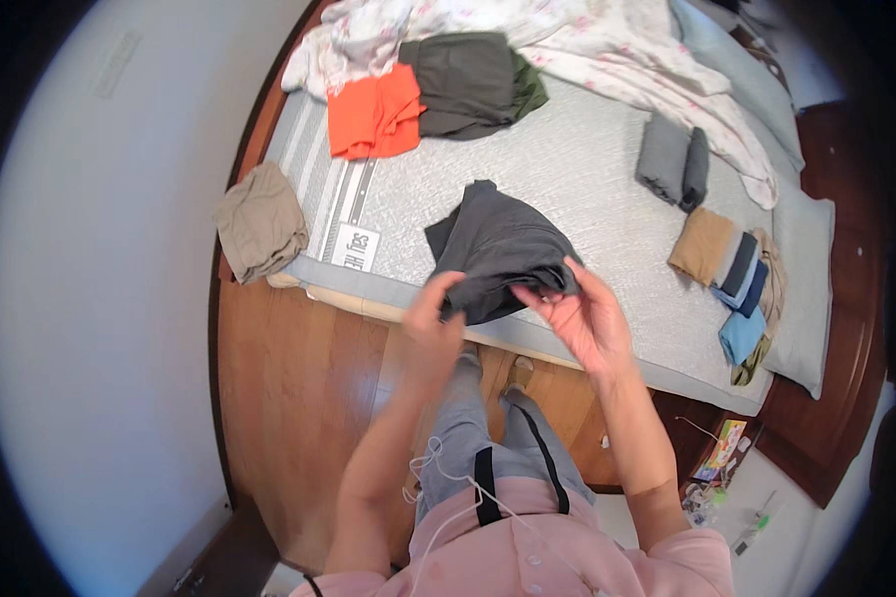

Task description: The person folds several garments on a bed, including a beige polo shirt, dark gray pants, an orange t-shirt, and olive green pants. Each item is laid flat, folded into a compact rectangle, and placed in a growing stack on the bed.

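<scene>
A dark grey garment [498,239], partly bunched, lies over the near side of the bed; its exact kind is hard to make out. My left hand [430,316], slightly blurred, pinches its lower left edge. On the other side, my right hand [592,323] grips the lower right edge, thumb and fingers around a gathered, open-looking fold. Some of my fingertips are hidden in the cloth.
On the bed [408,184] lie an orange garment [373,114], dark green clothing [458,85], rolled grey items [662,159] and a row of folded clothes [707,244]. Beige shorts [262,224] rest at the left corner. A floral blanket [607,50] covers the far side.
</scene>
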A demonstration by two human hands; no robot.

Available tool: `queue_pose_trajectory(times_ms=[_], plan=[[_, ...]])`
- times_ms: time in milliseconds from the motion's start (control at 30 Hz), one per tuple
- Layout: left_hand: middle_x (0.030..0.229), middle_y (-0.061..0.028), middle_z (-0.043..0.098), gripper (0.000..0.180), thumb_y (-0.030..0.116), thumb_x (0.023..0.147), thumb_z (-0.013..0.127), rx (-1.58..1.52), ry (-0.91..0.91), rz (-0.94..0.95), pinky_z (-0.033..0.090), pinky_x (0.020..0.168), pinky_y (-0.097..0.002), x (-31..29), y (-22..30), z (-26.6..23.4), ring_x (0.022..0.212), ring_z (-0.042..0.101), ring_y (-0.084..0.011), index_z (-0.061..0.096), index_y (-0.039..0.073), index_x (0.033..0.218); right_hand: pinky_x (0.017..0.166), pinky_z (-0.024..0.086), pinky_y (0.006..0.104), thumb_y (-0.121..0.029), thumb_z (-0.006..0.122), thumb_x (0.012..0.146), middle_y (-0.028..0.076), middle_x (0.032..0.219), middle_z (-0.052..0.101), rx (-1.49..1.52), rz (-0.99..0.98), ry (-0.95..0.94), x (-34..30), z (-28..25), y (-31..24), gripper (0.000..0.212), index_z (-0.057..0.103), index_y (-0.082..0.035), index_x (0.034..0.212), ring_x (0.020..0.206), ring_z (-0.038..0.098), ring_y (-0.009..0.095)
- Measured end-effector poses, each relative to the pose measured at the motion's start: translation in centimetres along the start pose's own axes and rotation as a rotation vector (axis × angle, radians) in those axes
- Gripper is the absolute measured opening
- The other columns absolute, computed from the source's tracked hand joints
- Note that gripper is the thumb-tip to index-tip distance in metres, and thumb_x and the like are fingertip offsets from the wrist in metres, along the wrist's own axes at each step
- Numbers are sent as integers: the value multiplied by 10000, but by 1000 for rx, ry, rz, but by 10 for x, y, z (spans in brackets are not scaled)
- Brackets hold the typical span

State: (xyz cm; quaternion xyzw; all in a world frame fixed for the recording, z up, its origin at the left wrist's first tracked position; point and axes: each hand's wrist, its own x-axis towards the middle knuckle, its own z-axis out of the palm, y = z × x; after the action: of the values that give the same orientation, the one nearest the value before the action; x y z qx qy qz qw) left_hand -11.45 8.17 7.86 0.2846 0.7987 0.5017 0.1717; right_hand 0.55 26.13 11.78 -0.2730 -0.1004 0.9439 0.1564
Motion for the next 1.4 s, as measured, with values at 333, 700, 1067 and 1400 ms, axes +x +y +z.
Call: queue_pose_trajectory(times_ms=[333, 700, 1067, 1400], plan=[[792, -113, 634, 233, -57, 682, 678, 293, -132, 737, 452, 708, -379, -47, 228, -112, 756, 603, -310, 665, 16, 904, 1247, 170, 475, -382, 916, 683, 177, 1667, 202, -1701, -831, -586, -125, 77, -88, 1112, 309, -145, 1584, 1550, 177, 355], [1000, -82, 731, 333, -205, 755, 544, -47, 200, 665, 494, 895, -293, -189, 308, -268, 1000, 652, -209, 732, -17, 956, 729, 457, 248, -469, 794, 880, -68, 735, 605, -1091, -400, -816, -214, 235, 4, 399, 706, -80, 863, 758, 568, 51], [765, -23, 607, 182, -137, 738, 510, 389, 516, 290, 462, 792, -304, -332, 201, -479, 898, 563, -161, 618, 6, 708, 705, 539, 242, -586, 726, 888, -5, 834, 710, -1140, -729, -744, -264, 381, 91, 544, 710, -45, 948, 729, 663, 84], [792, 21, 516, 147, 10, 863, 643, 265, 506, 210, 406, 697, -282, -399, 143, -526, 785, 476, -87, 543, 77, 948, 1010, 520, 331, -630, 653, 919, 147, 1216, 683, -1143, -774, -747, -284, 447, 178, 761, 630, 43, 1273, 1112, 663, 228]])
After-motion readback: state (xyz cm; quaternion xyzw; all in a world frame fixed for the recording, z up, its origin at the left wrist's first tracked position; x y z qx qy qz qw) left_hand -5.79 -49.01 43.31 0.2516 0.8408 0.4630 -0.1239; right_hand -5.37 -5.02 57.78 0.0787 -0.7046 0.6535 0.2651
